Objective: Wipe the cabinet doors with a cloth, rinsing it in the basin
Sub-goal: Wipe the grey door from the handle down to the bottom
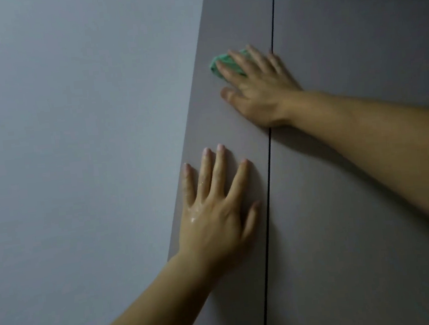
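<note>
Your right hand lies flat with its fingers straight and slightly spread, pressing a green cloth against the left cabinet door, high up and just left of the dark seam between the doors. Nothing is gripped; the cloth is pinned under your fingers only. Your left hand rests lower on the same door, also flat and spread, holding nothing, its back shining with water.

The cloth looks soft, limp and damp, bunched small under your fingers. It likely slides easily on the smooth panel, so keep pressure through the fingertips or it may slip out. To lift it, pinch the exposed bunch at its left end. The door itself is stiff and flat; your wet left palm could skid on it.

Most of the cloth is hidden beneath your fingers, so its full size is unclear. The right cabinet door is cut off at the frame edge, and a plain wall fills the left. The basin is not in view.
</note>
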Demonstrator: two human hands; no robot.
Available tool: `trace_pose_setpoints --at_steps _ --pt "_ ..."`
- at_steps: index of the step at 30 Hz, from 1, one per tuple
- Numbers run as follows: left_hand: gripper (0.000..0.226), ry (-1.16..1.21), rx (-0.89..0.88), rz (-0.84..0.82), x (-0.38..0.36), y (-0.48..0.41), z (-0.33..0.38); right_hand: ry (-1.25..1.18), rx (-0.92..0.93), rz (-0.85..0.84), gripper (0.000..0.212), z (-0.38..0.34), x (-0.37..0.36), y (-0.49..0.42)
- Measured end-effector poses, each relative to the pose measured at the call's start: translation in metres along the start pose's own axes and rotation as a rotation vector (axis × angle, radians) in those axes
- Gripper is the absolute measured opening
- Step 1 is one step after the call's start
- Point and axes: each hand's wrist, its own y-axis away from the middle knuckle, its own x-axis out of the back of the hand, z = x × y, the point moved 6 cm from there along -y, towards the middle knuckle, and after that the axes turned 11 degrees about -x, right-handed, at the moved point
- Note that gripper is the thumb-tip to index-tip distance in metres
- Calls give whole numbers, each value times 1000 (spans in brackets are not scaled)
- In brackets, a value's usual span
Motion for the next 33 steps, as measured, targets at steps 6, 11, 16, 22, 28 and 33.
trace_pose_setpoints --at_steps 6,11,16,22,28,33 --pt "76 2 64 54 4 31 -6 118 442 -65 67 -30 -7 29" --pt "73 -7 55 44 2 31 -8 76 222 11 67 -29 -1 -1" --pt "81 -23 85 13 0 33 -9 170 592 -71 66 -29 -30 98" --pt "86 -31 142 -70 1 29 -2 86 96 -14 68 65 -20 77" --pt "74 61 68 60 11 13 32 120 319 -78 67 32 -45 174" --pt "69 118 -92 -24 6 -6 65 78 -46 20 68 133 -25 120"
